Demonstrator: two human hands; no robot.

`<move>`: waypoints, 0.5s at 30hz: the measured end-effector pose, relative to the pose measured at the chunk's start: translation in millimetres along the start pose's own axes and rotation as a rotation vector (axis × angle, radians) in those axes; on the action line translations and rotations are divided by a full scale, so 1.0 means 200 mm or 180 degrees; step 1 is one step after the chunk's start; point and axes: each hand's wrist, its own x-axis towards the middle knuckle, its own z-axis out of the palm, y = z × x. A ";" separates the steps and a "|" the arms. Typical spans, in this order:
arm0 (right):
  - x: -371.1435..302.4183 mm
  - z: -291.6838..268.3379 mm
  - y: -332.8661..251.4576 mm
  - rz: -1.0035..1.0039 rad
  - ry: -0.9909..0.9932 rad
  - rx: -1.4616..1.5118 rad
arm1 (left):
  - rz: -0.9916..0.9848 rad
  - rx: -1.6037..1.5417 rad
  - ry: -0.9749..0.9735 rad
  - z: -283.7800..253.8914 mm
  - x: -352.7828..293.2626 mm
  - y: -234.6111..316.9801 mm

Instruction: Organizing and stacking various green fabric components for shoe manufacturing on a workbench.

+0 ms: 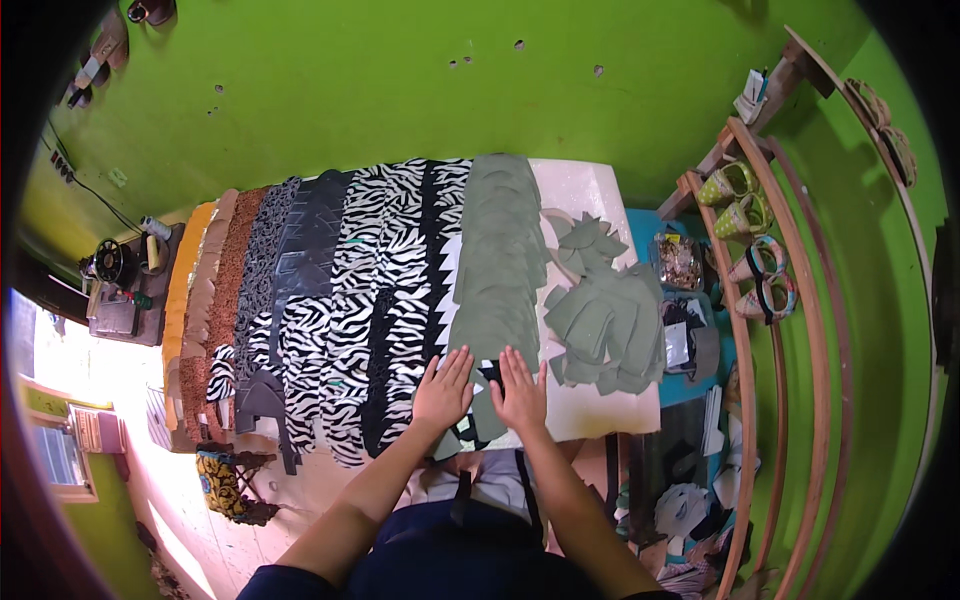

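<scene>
Both palms rest at the near end of a long overlapping row of grey-green cut pieces (500, 270). My left hand (445, 390) lies flat with straight fingers over the row's left edge, beside the zebra-striped pieces (405, 290). My right hand (519, 392) is flat too, its thumb pointing away from the left hand. Neither hand grips anything. A narrow grey-green piece (486, 415) shows between them, below a small dark patch. To the right, a loose heap of grey-green pieces (605, 325) lies on the white table (590, 180).
Overlapping rows of dark grey (312, 240), brown (245, 245) and yellow pieces (190, 280) cover the table's left side. A sewing machine (110, 265) stands beyond them. Right of the table are a turquoise surface holding packets (678, 262) and a wooden rack (790, 330) with sandals (735, 200).
</scene>
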 end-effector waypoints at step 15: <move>0.00 -0.07 0.06 -0.0152 -0.0135 0.0462 | -0.0261 -0.0446 -0.0100 -0.06 0.05 0.04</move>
